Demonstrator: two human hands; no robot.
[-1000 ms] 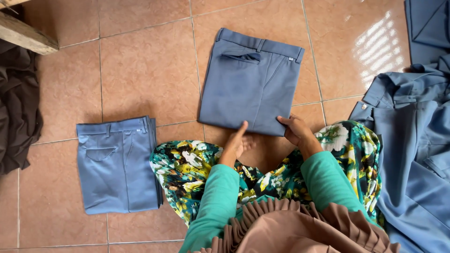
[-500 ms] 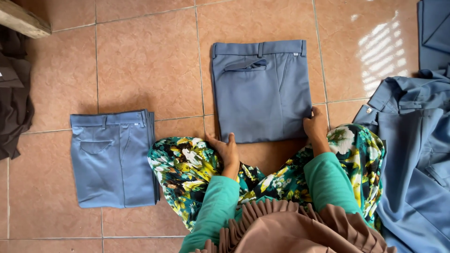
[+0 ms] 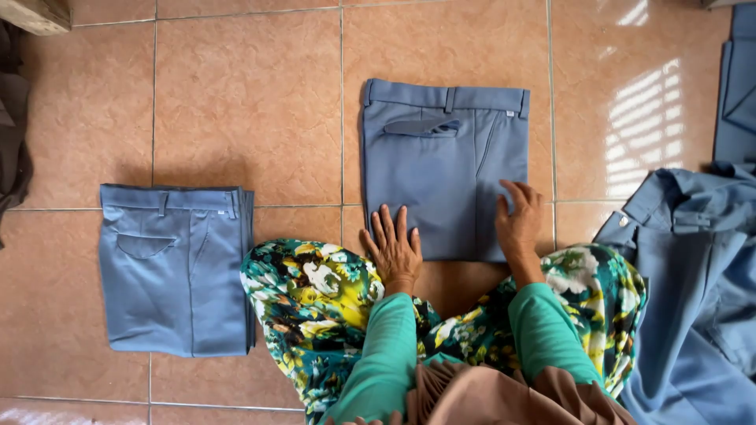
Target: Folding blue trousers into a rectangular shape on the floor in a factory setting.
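Note:
A folded pair of grey-blue trousers (image 3: 441, 157) lies square on the tiled floor just in front of my knees, waistband away from me. My left hand (image 3: 394, 250) rests flat with fingers spread on its near left corner. On the near right part of the same fold lies my right hand (image 3: 518, 224), palm down, fingers apart. Neither hand grips the cloth. Both arms wear green sleeves, and my lap is covered by a flowered green and yellow skirt (image 3: 315, 295).
A second folded pair of grey-blue trousers (image 3: 175, 267) lies to my left. A heap of unfolded blue garments (image 3: 693, 291) fills the right side. Dark cloth (image 3: 12, 142) and a wooden piece (image 3: 35, 12) sit at the far left edge.
The folded trousers have turned from a tilt to lie straight. Both hands have shifted from the fold's near corners and edge to lie flat on its near part.

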